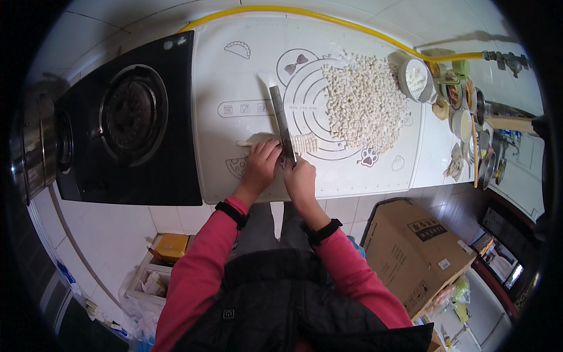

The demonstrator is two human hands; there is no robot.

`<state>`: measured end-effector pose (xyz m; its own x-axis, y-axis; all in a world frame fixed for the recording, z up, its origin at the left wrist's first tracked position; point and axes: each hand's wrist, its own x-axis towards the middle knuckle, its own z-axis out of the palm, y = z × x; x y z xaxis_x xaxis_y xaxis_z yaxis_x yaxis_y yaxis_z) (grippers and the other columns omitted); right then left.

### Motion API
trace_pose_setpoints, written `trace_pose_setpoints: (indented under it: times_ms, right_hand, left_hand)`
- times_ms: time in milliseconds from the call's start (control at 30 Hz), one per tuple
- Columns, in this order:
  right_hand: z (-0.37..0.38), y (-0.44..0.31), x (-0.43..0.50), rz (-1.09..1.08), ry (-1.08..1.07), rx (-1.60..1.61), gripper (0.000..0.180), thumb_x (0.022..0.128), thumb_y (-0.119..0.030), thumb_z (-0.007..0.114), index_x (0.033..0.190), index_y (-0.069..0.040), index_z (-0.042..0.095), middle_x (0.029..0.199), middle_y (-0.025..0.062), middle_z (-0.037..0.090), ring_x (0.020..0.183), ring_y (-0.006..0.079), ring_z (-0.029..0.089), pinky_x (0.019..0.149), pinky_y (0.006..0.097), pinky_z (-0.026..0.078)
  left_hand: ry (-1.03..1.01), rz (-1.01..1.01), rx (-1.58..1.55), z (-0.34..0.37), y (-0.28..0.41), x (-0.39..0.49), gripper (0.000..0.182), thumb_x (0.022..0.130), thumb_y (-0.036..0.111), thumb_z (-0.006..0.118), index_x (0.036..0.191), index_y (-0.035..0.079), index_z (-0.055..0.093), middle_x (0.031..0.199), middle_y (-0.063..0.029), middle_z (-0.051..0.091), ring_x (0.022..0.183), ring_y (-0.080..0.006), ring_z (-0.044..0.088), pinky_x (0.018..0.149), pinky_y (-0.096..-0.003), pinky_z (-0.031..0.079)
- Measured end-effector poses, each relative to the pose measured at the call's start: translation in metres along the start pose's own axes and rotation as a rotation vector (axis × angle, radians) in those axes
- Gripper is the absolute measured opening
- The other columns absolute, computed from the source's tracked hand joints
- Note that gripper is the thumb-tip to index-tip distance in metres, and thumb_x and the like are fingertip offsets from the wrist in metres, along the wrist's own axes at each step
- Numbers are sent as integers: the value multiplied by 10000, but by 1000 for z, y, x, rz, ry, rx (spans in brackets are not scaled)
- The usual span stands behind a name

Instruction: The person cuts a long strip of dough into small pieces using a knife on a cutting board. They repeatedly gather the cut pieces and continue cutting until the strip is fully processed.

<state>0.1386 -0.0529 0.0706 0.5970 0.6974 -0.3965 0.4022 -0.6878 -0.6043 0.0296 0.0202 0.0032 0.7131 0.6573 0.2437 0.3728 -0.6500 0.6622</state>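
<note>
My right hand (300, 179) grips the handle of a kitchen cleaver (281, 119), its blade pointing away from me over the white printed pastry mat (228, 79). Left of the blade, the fingers of my left hand (262, 165) press down on strips of dough; one pale strip end (243, 143) pokes out beyond them. Just right of the blade sits a row of cut dough slices (305, 143), still side by side. Farther right spreads a large heap of small floured dough pieces (365, 101). My fingers and the blade hide the cutting spot.
A black gas stove (132, 114) borders the mat on the left. At the right stand a bowl of flour (415, 79), a pale-filled bowl (462, 125) and a wooden rolling pin (474, 154). A yellow gas hose (308, 12) runs behind. A cardboard box (413, 251) is below right.
</note>
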Motion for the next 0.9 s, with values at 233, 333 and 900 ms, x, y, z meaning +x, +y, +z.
trace_pose_setpoints:
  times_ms: [233,333,900]
  right_hand:
    - [0,-2,-4,49,-22,11,216,927,-166,575,1008,-6,696,733,299,627,704,478,637,643,533,507]
    - [0,-2,-2,61,-40,-7,219,924,-161,577,1030,-12,698,732,299,626,699,474,637,641,533,506]
    - [6,-6,-6,115,-61,-1,237,898,-143,580,1050,-4,697,735,303,623,716,484,638,648,537,507]
  left_hand:
    - [72,23,17,0,-2,-4,230,830,73,652,1051,7,648,1133,-135,631,1045,-332,603,925,-461,459]
    - [43,-5,23,1,-4,-4,232,831,76,657,1052,7,647,1136,-132,630,1053,-335,603,931,-462,457]
    - [66,-34,59,-7,-3,-12,223,852,87,660,1070,43,644,1151,-106,630,1099,-314,601,979,-496,426]
